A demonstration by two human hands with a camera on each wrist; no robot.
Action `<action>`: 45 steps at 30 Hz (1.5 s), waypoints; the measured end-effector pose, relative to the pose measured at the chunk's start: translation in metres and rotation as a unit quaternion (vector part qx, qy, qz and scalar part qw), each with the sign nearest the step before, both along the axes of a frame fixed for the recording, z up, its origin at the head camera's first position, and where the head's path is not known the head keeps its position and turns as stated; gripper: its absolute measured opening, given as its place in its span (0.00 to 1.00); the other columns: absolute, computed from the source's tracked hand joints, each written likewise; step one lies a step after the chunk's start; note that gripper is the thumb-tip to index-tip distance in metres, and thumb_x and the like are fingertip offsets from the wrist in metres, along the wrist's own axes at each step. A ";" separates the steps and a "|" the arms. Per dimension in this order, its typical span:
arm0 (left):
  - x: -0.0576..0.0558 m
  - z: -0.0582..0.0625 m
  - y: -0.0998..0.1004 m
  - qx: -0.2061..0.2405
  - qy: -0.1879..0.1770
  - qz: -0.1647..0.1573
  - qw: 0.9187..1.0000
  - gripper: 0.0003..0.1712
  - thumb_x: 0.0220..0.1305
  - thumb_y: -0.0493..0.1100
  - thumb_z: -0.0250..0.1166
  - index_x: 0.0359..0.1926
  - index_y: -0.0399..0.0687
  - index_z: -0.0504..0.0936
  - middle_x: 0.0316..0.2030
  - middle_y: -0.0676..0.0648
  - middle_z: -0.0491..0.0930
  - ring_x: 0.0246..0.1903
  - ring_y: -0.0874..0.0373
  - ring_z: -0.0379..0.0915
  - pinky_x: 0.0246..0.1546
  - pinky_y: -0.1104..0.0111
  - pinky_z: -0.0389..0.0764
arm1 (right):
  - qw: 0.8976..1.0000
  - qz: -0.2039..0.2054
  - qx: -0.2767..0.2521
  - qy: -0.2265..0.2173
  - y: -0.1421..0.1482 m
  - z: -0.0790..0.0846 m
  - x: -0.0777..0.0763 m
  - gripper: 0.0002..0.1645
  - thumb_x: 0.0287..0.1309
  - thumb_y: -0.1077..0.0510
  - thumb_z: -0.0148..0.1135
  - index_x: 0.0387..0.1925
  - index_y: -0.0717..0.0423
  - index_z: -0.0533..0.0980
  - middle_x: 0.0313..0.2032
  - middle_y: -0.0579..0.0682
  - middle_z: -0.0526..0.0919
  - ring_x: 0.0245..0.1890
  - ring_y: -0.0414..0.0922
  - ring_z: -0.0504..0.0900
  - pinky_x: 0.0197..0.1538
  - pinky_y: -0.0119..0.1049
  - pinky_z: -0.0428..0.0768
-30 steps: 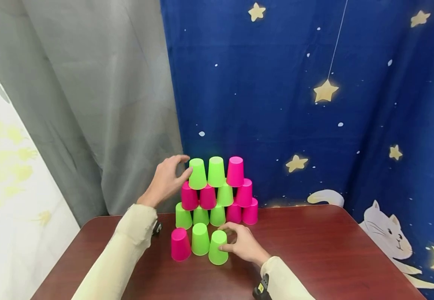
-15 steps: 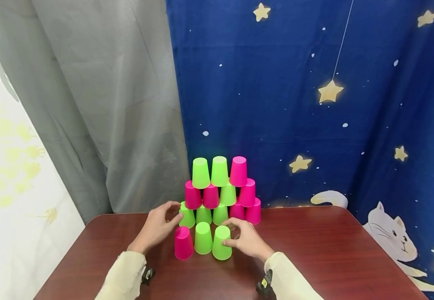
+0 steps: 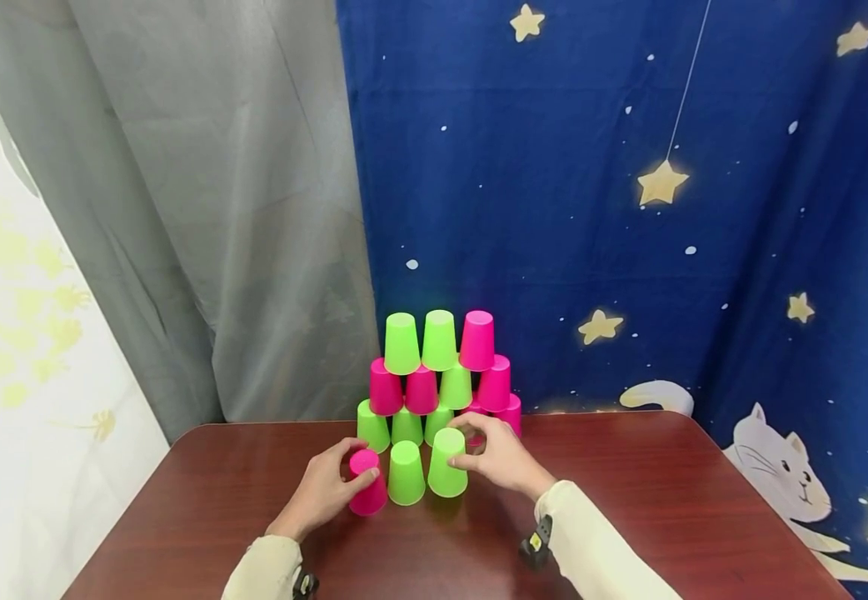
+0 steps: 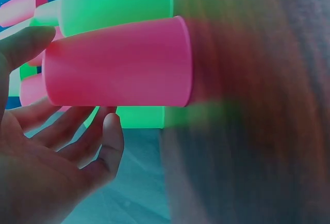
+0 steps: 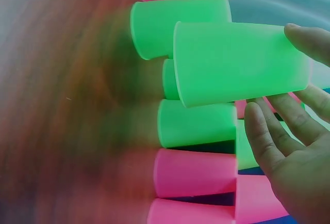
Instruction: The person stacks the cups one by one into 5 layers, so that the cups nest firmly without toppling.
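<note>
My right hand (image 3: 500,454) grips a green cup (image 3: 446,465) by its upper part, thumb on the near side. The cup is upside down and raised a little above the table, as the right wrist view (image 5: 237,61) also shows. My left hand (image 3: 325,487) has its thumb and fingers around the top of an upside-down pink cup (image 3: 366,492), which stands on the table. Between them stands another green cup (image 3: 406,475), which neither hand touches. Behind rises a stepped wall of upside-down green and pink cups, with a green cup (image 3: 401,343) at its upper left.
The top row of the wall also has a middle green cup (image 3: 439,340) and a pink cup (image 3: 477,340). Under it are two fuller rows. The brown table (image 3: 614,500) ends at the back against a blue star curtain (image 3: 524,208) and a grey curtain (image 3: 284,250).
My left hand has come down from the wall's upper left cup to the front pink cup. My right hand has lifted the green cup slightly off the table.
</note>
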State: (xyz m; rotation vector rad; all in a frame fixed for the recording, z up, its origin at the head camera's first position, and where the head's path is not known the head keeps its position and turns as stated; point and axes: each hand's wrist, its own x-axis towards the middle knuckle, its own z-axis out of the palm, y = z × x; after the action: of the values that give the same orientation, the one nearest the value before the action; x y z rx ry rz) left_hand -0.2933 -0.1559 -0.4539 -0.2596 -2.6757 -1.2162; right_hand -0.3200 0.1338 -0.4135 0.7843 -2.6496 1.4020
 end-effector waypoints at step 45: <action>0.009 -0.005 -0.007 0.089 -0.014 -0.003 0.996 0.22 0.56 0.41 0.76 0.51 0.51 0.81 0.47 0.49 0.85 0.46 0.57 0.83 0.48 0.63 0.86 | 0.996 -0.031 0.036 0.074 0.022 0.174 -0.036 0.23 0.57 0.55 0.73 0.54 0.51 0.79 0.48 0.53 0.85 0.49 0.49 0.82 0.56 0.47 0.80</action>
State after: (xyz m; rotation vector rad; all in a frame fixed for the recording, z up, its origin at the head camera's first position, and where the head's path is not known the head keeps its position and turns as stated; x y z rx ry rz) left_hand -0.2845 -0.1631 -0.4585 -0.2254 -2.5700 -1.4584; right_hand -0.3564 0.1560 -0.2400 0.7718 -2.6001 1.1895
